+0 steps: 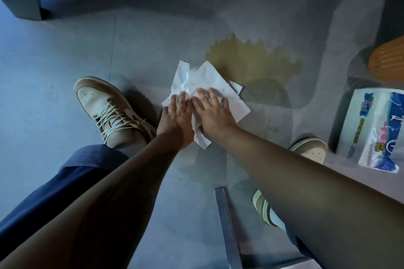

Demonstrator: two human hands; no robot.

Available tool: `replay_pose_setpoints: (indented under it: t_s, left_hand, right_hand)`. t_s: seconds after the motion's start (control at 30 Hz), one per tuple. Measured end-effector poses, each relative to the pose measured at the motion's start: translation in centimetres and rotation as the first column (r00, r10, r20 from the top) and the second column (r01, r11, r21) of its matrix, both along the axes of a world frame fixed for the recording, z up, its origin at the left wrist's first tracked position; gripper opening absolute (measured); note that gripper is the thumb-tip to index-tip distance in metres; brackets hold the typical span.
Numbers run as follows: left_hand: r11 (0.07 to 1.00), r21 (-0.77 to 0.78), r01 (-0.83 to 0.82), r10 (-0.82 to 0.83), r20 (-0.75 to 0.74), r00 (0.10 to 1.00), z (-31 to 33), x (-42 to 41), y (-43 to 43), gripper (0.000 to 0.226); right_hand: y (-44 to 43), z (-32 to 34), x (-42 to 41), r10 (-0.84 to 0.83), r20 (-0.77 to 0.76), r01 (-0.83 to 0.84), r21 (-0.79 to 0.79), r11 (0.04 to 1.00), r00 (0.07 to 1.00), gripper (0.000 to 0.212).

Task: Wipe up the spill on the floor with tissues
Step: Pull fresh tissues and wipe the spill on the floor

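Fingers (177, 102) of the left hand (175, 122) are straight, close together, and pressed flat on the tissues (207, 76). Fingers (207, 96) of the right hand (213, 116) are straight too, slightly spread, and flat on the same wad. Neither hand grips; both push down with the palm. The hands are side by side and nearly touching.

Tissues: several white sheets, overlapped and crumpled in the middle, lying on the floor (65, 61) between the left shoe (105, 105) and the right shoe (310, 148).

Spill (251, 61): a yellowish puddle with a ragged far edge. It lies beyond the fingertips, forward and to the person's right. Its longer run goes left to right across the view. The far corner of the tissues meets its near-left edge; most of the puddle is uncovered. A small tissue corner on the spill side looks darker, whether from wetting or shadow I cannot tell.

Judgement: the wipe has barely begun. The right hand is nearer the puddle, so the push should go away from the body and rightward along the long run, taking the wad with it. Risk: thin sheets may soak through or tear under the palms.

Tissue box (371, 126) is on the floor to the right, within reach of the right arm.
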State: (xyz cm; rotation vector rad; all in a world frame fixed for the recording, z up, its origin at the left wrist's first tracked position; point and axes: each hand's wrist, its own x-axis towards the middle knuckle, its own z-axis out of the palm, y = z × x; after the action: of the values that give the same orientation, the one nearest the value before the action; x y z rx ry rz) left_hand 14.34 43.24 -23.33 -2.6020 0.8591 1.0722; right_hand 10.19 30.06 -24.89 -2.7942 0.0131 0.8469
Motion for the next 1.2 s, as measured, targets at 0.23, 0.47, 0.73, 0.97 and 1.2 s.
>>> replay_pose_setpoints:
  t_s: [0.23, 0.47, 0.73, 0.97, 1.2]
  left_hand:
    - [0.998, 0.056, 0.023, -0.021, -0.030, 0.999, -0.3, 1.8, -0.3, 0.087]
    - [0.997, -0.030, 0.064, -0.066, -0.069, 0.995, 0.6, -4.5, 0.0, 0.080]
    - [0.999, -0.010, 0.038, -0.039, -0.082, 0.996, 1.1, -4.9, -1.2, 0.072]
    - [0.995, -0.082, 0.056, -0.062, -0.069, 0.996, 0.0, -3.9, -1.1, 0.064]
    - [0.995, -0.096, -0.001, -0.009, -0.102, 0.995, 0.0, -3.7, 0.0, 0.072]
  right_hand:
    - [-0.7, -0.8, 1.5, 0.017, 0.023, -0.017, 0.000, 1.000, 1.000, 0.070]
    - [-2.9, -0.4, -2.0, 0.168, 0.034, -0.170, 0.044, 0.985, 0.985, 0.064]
    - [-3.7, -0.4, -3.2, 0.051, 0.061, -0.052, 0.010, 0.999, 0.997, 0.058]
    - [-4.4, -1.2, -3.2, -0.049, 0.077, 0.049, 0.001, 0.999, 0.996, 0.060]
    - [-3.0, -0.5, -3.2, -0.274, 0.104, 0.273, 0.020, 0.962, 0.956, 0.064]
